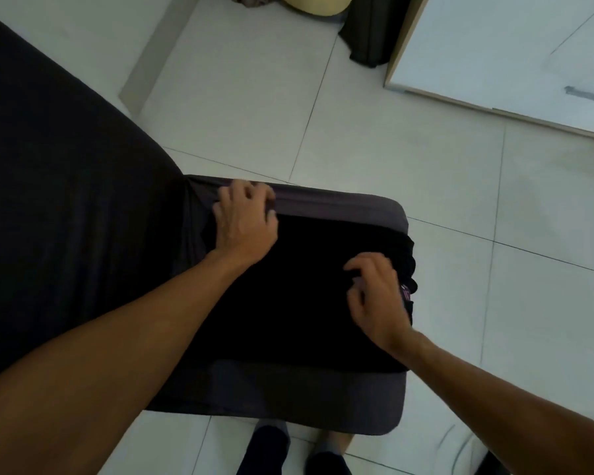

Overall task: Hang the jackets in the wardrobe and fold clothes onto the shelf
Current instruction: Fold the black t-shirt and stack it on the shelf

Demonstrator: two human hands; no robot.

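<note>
Fingers (360, 269) of the right hand (378, 299) are curled and spread, their tips pressing down on the black garment (299, 289) near its 3 o'clock edge; whether they pinch the cloth or only press it cannot be told. The left hand (244, 224) sits at the garment's 11 o'clock corner, its fingers bent and bunched over the far edge of the cloth, seemingly gripping that edge where it meets the grey cushion (340, 200).

The garment lies flat as a folded, roughly rectangular slab on the cushion. Its long axis runs from about 10 o'clock to 4 o'clock across the view, and a bunched end with a small pink mark hangs just over the cushion's 3 o'clock side.

The cushion joins a dark sofa (66, 166) that fills the 9 o'clock side. Pale floor tiles (426, 166) surround it. At 1 o'clock stands a white cabinet door (511, 46) with a dark handle; beside it at 12 o'clock hangs dark cloth (371, 29), and a yellowish round object (312, 3) lies at the top edge. The person's feet (268, 447) show at 6 o'clock.
</note>
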